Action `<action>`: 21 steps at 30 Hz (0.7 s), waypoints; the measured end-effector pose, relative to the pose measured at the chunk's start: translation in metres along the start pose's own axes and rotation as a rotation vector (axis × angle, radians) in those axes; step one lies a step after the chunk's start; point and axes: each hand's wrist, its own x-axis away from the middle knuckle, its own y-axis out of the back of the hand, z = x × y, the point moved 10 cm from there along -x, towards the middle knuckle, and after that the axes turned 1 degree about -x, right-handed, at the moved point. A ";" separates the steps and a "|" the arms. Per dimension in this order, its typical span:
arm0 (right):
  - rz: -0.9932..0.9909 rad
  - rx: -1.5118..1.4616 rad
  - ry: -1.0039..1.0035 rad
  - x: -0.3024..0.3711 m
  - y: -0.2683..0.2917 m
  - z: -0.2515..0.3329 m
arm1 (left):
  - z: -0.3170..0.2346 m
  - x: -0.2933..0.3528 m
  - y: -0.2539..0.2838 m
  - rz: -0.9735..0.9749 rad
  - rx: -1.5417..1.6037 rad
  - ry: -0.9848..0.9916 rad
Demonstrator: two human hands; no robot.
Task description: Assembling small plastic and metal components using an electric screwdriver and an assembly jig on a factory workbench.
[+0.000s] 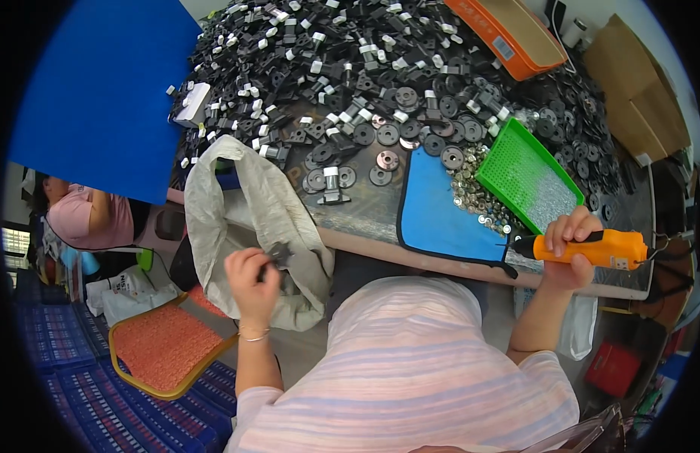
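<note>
My right hand (570, 249) is wrapped round an orange electric screwdriver (603, 250) with a black nose, whose bit points left over the table's near edge. Over the mouth of a pale woven sack (233, 175), my left hand (250, 281) has its fingers curled at a black plastic part (279, 255), which is slightly blurred. In front of me a blue mat (439, 205) lies on the table. Metal fittings (471, 190) are heaped at its right side, against a green tray (533, 175) full of small silvery screws. One black part with a white end (332, 186) stands apart near the sack.
A large pile of black-and-white parts (289, 64) covers the far table, with black discs (584, 151) at the right. An orange box (508, 41) and a cardboard box (637, 87) stand behind. A co-worker in pink (89, 215) sits at left, near an orange-seated chair (165, 343).
</note>
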 end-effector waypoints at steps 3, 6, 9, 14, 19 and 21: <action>-0.033 -0.026 -0.014 -0.004 0.004 -0.002 | 0.083 0.045 -0.005 0.159 -0.175 0.198; -0.023 -0.013 0.000 -0.006 0.001 -0.002 | 0.093 0.044 -0.012 0.167 -0.501 0.273; 0.008 0.011 0.007 -0.002 -0.006 0.002 | 0.054 0.001 -0.018 0.099 -0.310 0.204; -0.033 0.002 -0.004 0.003 -0.005 0.006 | -0.059 -0.073 -0.078 0.235 0.216 -0.152; -0.007 0.013 0.007 0.011 -0.010 0.016 | -0.067 -0.084 -0.143 0.397 0.085 -0.295; -0.016 0.025 0.013 0.014 -0.006 0.019 | -0.067 -0.097 -0.144 0.390 0.158 -0.220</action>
